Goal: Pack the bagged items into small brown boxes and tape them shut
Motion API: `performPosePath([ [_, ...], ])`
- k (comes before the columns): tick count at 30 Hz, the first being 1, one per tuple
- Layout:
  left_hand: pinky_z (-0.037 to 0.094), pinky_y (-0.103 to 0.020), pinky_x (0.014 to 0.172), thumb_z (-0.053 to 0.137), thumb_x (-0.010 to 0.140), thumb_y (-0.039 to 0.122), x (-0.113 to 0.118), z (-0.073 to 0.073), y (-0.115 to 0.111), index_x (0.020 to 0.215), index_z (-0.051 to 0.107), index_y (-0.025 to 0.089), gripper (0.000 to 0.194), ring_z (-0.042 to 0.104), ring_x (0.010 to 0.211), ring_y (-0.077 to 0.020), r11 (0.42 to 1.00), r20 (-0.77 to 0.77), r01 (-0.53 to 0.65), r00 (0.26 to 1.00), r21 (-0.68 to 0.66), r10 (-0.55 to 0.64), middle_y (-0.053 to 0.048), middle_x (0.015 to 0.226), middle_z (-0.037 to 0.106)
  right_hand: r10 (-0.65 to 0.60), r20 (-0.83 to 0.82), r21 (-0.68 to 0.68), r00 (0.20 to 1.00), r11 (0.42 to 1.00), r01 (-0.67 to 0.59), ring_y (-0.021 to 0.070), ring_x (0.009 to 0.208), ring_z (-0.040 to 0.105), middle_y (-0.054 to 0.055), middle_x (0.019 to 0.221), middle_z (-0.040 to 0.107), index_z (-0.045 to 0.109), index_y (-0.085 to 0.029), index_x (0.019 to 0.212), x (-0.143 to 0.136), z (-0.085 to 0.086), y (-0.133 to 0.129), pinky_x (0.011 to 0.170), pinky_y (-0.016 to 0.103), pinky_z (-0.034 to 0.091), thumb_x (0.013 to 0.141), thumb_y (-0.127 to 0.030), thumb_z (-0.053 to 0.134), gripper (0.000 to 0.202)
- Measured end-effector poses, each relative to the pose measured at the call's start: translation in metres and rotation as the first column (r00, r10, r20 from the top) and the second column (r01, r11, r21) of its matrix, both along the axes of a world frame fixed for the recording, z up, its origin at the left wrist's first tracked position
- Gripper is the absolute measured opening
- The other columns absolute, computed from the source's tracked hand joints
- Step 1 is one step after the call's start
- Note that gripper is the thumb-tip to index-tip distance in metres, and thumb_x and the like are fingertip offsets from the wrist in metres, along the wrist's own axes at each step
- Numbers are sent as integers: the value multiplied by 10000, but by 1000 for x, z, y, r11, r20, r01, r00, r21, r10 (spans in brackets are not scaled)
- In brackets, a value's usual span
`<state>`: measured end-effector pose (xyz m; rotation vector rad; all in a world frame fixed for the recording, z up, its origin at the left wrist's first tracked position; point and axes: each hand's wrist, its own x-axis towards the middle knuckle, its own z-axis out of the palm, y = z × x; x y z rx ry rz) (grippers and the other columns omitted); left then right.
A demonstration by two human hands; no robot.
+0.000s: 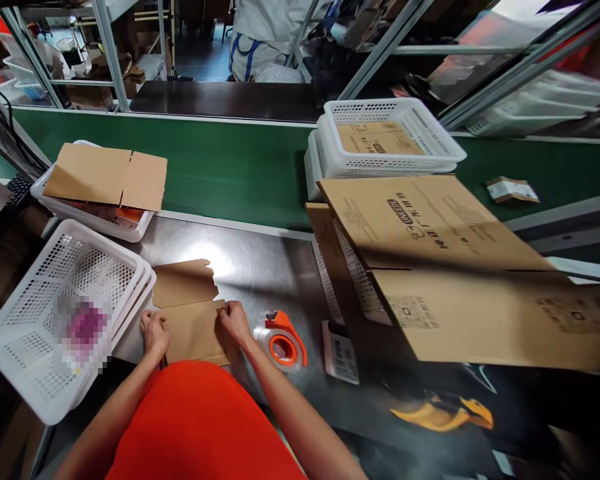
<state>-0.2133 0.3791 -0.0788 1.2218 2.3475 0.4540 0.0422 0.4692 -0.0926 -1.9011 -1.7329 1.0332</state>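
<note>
A small brown cardboard box (193, 327) with its far flap raised lies on the metal table, close to my body. My left hand (155, 333) is closed at its left edge, and my right hand (234, 321) pinches its right edge near the top corner. Just right of my right hand sits an orange tape dispenser (286, 340) with a roll of tape in it. Beyond that, a pale device or packet with a label (340, 352) rests on the table. The box's near side is partly hidden by my red top.
Stacked white baskets (70, 260) stand at left, the upper one holding a blurred pink item. Behind them, a flat cardboard piece (105, 175) covers another basket. Large flattened cartons (445, 267) jut over the right side. White baskets (395, 163) stand on the green conveyor (230, 163). A yellow-handled tool (440, 415) lies at right.
</note>
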Motion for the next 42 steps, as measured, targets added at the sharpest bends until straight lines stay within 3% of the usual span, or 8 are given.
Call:
performPosePath([
  [5,422,-535,1188,610,798,38,-3,-2,-2,999,745,208,296,531,1349,-347,998,23,-13,1000,53,12,-144,1377,545,-60,-42,33,997,998,62,250,998,656,101,1083,699,709,-180,964,2,-2,-6,930,355,512,862,-259,512,236],
  [9,442,-453,1214,573,800,15,-5,-3,-3,1062,726,206,358,545,1370,-285,996,59,-3,998,93,-3,-120,1351,553,-68,-85,62,994,995,73,274,1011,666,111,1054,707,730,-161,943,6,-2,-7,968,399,523,801,-241,524,262],
  [17,500,-388,1198,446,748,-80,1,-10,-9,1134,725,179,542,582,1381,-235,965,179,119,970,236,-163,-145,1489,538,60,-170,113,984,993,-41,240,996,667,112,1132,680,736,-198,1016,-4,6,-15,931,387,584,861,-166,502,282],
  [23,499,-387,1200,450,813,-18,-4,-10,-5,1524,540,168,741,659,1302,-235,969,212,117,963,219,-164,-140,1505,603,81,-127,117,989,991,-66,252,1054,651,110,1124,671,670,-182,1310,0,7,-9,1024,390,523,856,-145,514,482],
  [29,404,-401,1268,505,784,10,-5,-1,-3,1475,604,202,724,532,1430,-266,966,108,223,965,130,-238,-109,1506,606,99,-115,111,988,990,-87,259,1088,642,119,1140,679,689,-172,1162,3,6,-7,1032,392,497,886,-251,512,338],
  [34,417,-411,1246,524,795,41,-9,6,-6,1353,617,204,589,559,1352,-255,943,110,269,950,195,-293,-120,1393,615,104,-132,105,986,990,-90,247,964,646,87,1015,685,655,-199,984,6,8,-12,928,380,520,864,-344,535,223],
  [38,446,-398,1224,525,824,42,-10,6,-10,1187,628,219,417,576,1344,-224,936,168,251,940,249,-297,-124,1375,572,73,-145,106,987,993,-58,228,868,633,59,920,681,616,-231,855,7,11,-15,869,367,519,845,-369,535,161],
  [42,457,-436,1225,569,811,49,-8,2,-14,1079,670,220,334,561,1401,-244,948,172,169,960,271,-221,-130,1422,542,27,-168,110,985,994,-9,231,856,641,67,901,707,610,-235,767,7,13,-15,858,372,522,813,-392,561,171],
])
